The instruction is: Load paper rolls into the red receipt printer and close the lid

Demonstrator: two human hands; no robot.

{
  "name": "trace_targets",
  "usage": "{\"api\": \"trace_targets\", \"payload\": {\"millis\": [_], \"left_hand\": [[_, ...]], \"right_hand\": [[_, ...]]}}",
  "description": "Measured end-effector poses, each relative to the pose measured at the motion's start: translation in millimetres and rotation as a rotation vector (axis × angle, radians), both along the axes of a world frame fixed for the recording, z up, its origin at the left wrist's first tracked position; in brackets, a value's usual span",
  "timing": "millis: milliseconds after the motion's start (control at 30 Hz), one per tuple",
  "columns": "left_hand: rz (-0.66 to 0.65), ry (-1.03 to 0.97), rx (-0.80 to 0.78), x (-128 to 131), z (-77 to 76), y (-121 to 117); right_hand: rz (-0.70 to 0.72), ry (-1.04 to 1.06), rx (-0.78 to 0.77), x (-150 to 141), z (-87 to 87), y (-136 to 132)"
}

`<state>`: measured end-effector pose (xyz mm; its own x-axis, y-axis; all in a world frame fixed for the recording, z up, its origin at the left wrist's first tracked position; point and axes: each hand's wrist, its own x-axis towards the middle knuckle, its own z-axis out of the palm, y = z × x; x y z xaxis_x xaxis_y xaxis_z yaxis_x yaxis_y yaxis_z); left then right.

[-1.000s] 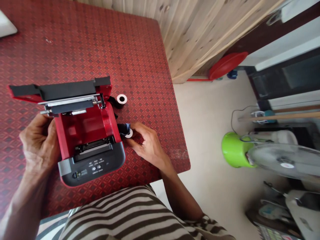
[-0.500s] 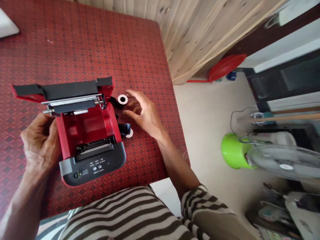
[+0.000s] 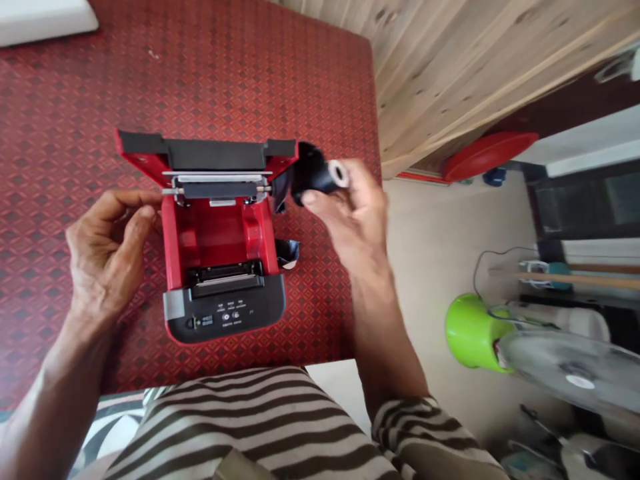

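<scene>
A red and black label printer (image 3: 210, 233) sits on the table with its lid (image 3: 213, 153) raised and its red bay uncovered. My left hand (image 3: 107, 243) is at the printer's left side, fingers curled, index fingertip at the rod end by the hinge. In my right hand (image 3: 357, 213), to the right of the lid, is a black ribbon roll (image 3: 320, 179) on a white core, gripped between thumb and fingers. Loose black film hangs from it behind the printer's right side. A second, smaller bit of ribbon with a white core end (image 3: 289, 256) lies against the printer's right wall.
The red patterned table (image 3: 240, 80) ends at a wooden panel wall (image 3: 425, 73) on the right. A white object (image 3: 45, 17) stands at the top left. Off the table are a lime-green bucket (image 3: 467, 333), a fan (image 3: 580, 370) and a red basin (image 3: 490, 153).
My right hand has taken hold of the ribbon roll and raised it from the table. The camera view has shifted, and the printer now faces more squarely. My left index finger has straightened toward the hinge.
</scene>
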<state>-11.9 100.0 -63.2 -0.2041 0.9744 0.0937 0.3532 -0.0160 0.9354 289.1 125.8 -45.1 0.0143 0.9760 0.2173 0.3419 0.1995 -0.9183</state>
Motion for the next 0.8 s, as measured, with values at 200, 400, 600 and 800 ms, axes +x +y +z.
{"api": "trace_targets", "payload": {"millis": [200,400,600,800], "left_hand": [[0.027,-0.136,0.153,6,17.5,-7],[-0.025,-0.100,0.140,7,27.0,-17],[-0.047,-0.036,0.053,-1,23.9,-19],[-0.055,-0.002,0.016,-5,20.8,-19]], "right_hand": [[0.337,0.393,-0.260,-12,52.8,-44],[0.422,0.450,-0.330,-39,58.1,-58],[0.301,0.412,-0.141,-32,60.2,-59],[0.140,0.382,0.065,-12,74.6,-42]]}}
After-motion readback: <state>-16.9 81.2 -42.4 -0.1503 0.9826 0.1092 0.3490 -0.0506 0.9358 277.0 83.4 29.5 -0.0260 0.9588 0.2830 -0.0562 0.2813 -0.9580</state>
